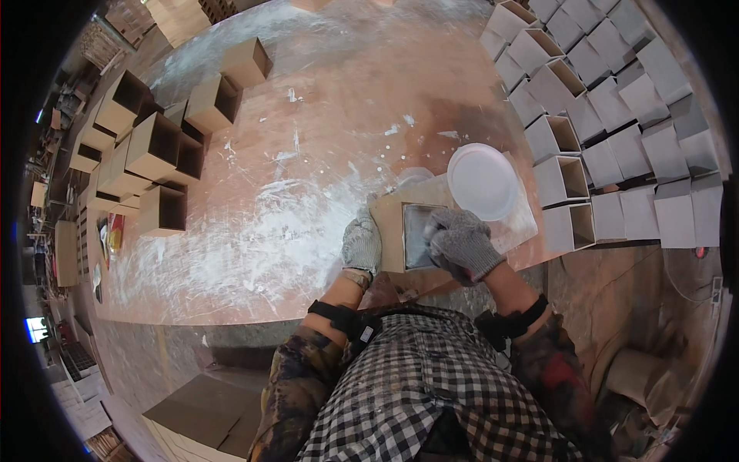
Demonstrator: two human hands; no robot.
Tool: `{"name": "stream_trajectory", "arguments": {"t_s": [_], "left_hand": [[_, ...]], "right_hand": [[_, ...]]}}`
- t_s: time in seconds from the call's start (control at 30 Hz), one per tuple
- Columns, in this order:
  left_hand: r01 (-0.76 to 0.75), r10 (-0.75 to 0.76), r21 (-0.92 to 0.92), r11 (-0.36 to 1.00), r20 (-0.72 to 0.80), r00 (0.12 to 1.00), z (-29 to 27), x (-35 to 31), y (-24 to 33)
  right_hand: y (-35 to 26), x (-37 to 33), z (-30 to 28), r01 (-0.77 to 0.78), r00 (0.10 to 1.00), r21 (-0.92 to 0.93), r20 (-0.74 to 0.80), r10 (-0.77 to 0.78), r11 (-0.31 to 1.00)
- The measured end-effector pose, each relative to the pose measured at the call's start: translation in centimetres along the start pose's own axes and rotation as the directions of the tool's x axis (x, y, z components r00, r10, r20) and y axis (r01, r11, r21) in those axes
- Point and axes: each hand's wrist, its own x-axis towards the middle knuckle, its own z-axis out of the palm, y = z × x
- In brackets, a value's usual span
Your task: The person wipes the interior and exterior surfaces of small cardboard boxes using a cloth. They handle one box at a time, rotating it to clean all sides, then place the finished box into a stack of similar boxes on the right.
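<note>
A small tan open-ended box (391, 235) is at the table's near edge in front of me, its opening turned to the right. The inside of the opening looks grey. My left hand (362, 245), in a grey knit glove, holds the box by its left side. My right hand (464, 242), gloved alike, is closed at the right rim of the opening. Its fingertips are bent toward the box, and anything in them is hidden. Just beyond the right hand is a round white tub (483, 182), resting on a pale sheet (526, 219).
Several tan open boxes (164, 210) are grouped at the table's left. Rows of whitish-grey boxes (608, 215) line the right side. White smears and small specks mark the brown tabletop (308, 177). A large cardboard carton (208, 412) stands below the table at lower left.
</note>
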Motion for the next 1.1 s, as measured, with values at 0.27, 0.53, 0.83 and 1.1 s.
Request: {"name": "stream_trajectory", "arguments": {"t_s": [0.27, 0.53, 0.83, 1.1], "left_hand": [[0.092, -0.111, -0.149, 0.985, -0.129, 0.985, 0.0, -0.6, -0.1], [0.150, -0.148, -0.208, 0.967, 0.026, 0.989, -2.1, -1.5, 3.2], [0.041, -0.041, -0.010, 0.999, -0.014, 0.999, -0.4, -0.5, 0.3], [0.305, -0.318, -0.302, 0.903, 0.007, 0.948, -1.8, -1.5, 2.9]], "right_hand": [[-2.2, 0.9, 0.5, 0.111, 0.992, 0.301, -0.096, -0.085, 0.947], [-0.7, 1.0, 0.3, -0.328, 0.924, -0.153, -0.256, 0.283, 0.932], [-3.0, 1.4, 1.8, 0.047, 0.961, 0.089, -0.274, -0.021, 0.995], [0.7, 2.2, -0.7, -0.176, 0.964, 0.105, -0.182, 0.193, 0.979]]}}
